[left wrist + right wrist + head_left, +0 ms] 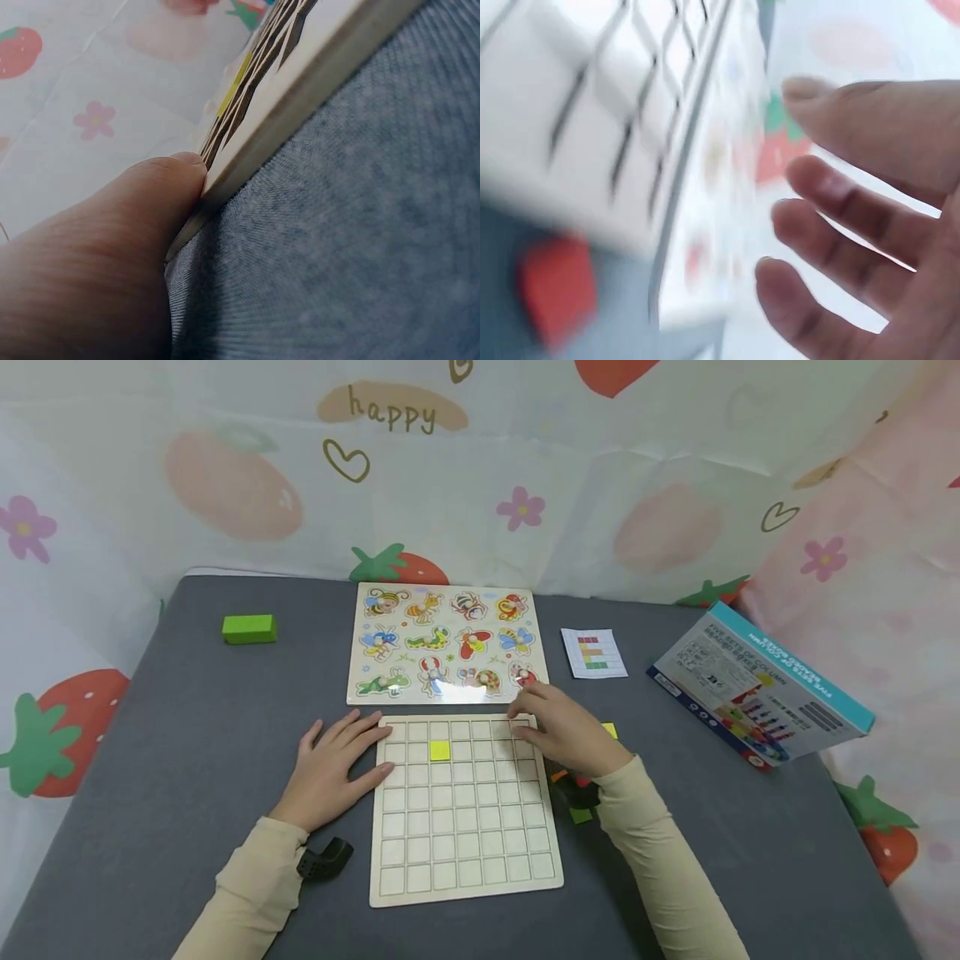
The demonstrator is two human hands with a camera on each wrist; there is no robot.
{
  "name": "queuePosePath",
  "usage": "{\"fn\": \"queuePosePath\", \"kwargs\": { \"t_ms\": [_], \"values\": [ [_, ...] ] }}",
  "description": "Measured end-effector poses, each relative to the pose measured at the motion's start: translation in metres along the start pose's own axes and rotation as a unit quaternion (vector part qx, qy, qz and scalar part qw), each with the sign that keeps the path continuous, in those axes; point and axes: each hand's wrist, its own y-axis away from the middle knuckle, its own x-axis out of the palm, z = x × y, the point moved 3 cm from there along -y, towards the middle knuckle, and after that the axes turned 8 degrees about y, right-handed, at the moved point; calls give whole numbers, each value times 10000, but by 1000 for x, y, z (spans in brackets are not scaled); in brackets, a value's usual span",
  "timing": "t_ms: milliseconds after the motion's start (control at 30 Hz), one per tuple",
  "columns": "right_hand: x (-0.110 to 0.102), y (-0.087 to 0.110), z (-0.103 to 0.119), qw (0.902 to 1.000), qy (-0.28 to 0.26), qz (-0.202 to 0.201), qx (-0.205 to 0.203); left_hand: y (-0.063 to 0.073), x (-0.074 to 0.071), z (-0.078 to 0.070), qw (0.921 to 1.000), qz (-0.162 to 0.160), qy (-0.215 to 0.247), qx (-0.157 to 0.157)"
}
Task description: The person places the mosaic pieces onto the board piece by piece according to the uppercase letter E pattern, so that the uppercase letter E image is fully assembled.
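A pale wooden grid board [467, 847] lies in front of me, with one yellow square tile [439, 750] in a cell of an upper row. My left hand [330, 774] rests at the board's left edge, fingers spread; the left wrist view shows the thumb [161, 187] against the rim. Over the board's top right corner hovers my right hand [566, 727]. In the right wrist view its thumb and fingers stand apart with nothing between them. Beside the board's right edge, partly hidden by that wrist, are small coloured pieces, among them a red one [559, 289] and a green one [581, 816].
An insect picture puzzle board [450, 643] lies just beyond the grid. Right of it is a small printed card [594, 653], then a tilted product box [757, 689]. A green block [249, 629] sits at the far left. Printed cloth hangs behind the grey table [150, 793].
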Motion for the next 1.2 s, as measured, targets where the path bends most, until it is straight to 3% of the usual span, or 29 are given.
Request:
{"fn": "queuePosePath", "kwargs": {
  "t_ms": [200,333,433,1200],
  "values": [
    [-13,55,-59,9943,-18,53,1064,-1,1,0,10000,71,-20,53],
    [-10,85,-91,9887,8,234,1482,-1,2,0,10000,83,-32,37],
    [-7,96,-102,9862,-49,410,1603,-1,1,0,10000,54,-62,9],
    [6,86,-104,9910,126,138,1328,2,-2,0,10000,21,14,-47]
  ]
}}
